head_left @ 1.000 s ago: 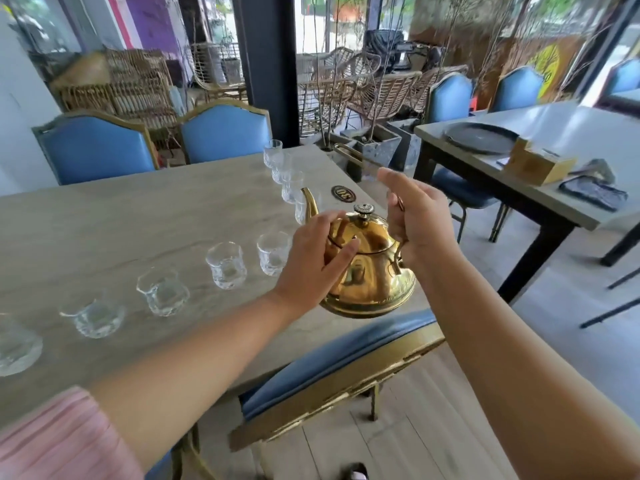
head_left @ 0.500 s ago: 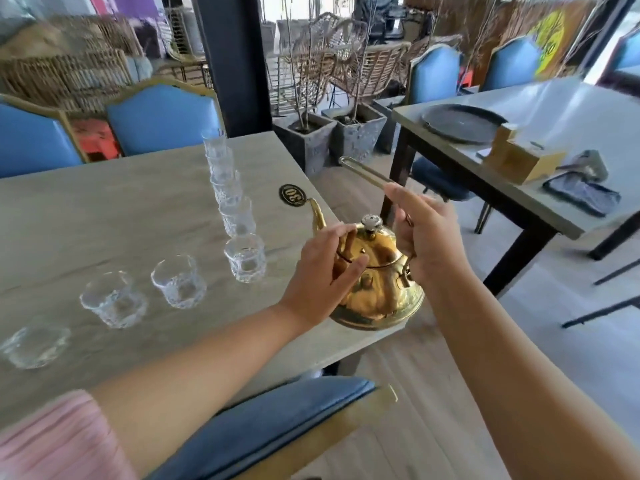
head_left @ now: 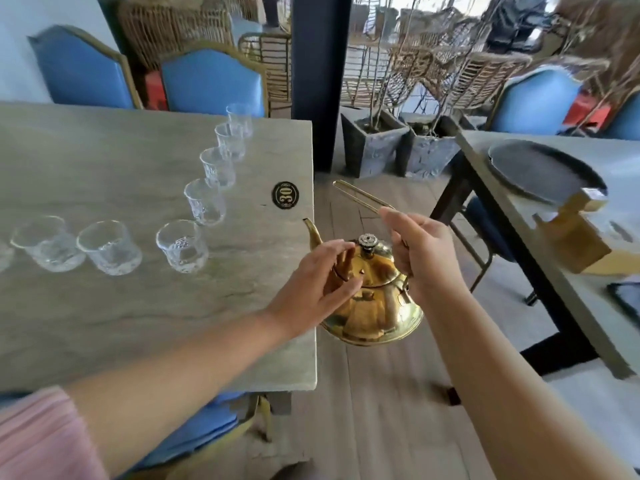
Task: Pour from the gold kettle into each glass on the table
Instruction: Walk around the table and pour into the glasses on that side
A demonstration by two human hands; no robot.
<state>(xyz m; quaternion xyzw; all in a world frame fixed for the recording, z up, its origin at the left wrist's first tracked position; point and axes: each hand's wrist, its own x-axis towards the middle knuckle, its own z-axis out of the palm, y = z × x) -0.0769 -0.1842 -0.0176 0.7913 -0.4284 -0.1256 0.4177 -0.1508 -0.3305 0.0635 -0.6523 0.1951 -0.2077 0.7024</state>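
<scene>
Before you, a grey veined table (head_left: 104, 323) carries clear glasses (head_left: 181, 245) in an L-shaped line, one run heading left, the other back toward the far edge, with a black disc (head_left: 285, 195) marked 30 near its right edge.

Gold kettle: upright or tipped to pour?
Roughly upright: the gold kettle has its lid knob on top, spout tip raised, no stream; right hand grips the handle, left hand touches its side.
</scene>
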